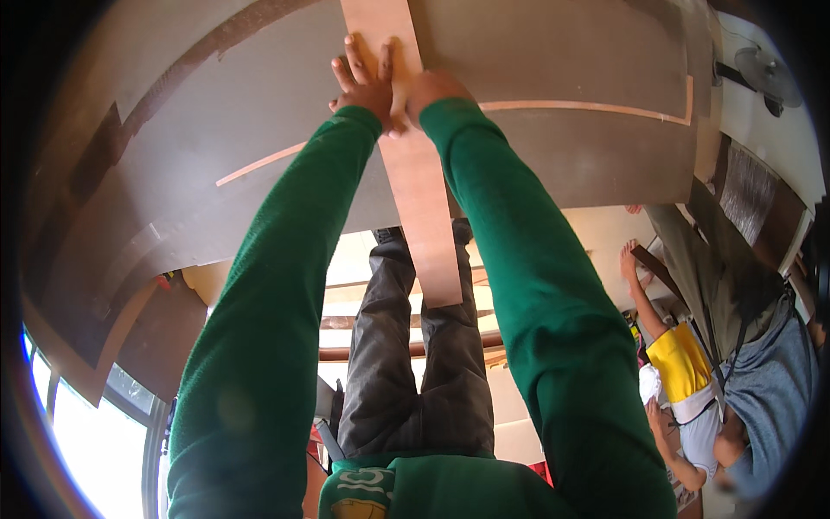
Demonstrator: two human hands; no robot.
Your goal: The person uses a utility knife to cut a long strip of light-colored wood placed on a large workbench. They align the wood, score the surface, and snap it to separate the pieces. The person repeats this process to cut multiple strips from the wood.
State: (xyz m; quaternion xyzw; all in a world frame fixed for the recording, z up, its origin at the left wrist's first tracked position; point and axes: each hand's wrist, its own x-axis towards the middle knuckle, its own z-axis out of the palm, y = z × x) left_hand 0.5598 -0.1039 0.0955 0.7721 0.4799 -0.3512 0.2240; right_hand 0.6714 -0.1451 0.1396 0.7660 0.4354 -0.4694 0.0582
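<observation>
A long, light-brown flat strip (422, 212) lies across a large dark brown board (562, 56), its near end jutting past the board's edge above my legs. My left hand (367, 86) presses on the strip with its fingers spread. Close beside it, my right hand (437, 88) is curled at the strip's right edge. Its fingers are turned away and slightly blurred, so what they hold is hidden. A thin pale strip (596, 107) lies on the board to the right, and a short pale length (259, 164) shows left of my left sleeve.
At the right, one person wears a yellow top (677, 356) and another stands in dark trousers (731, 259). A fan (765, 71) is at the upper right. More brown sheets (160, 346) lean at the lower left near a bright window (99, 445).
</observation>
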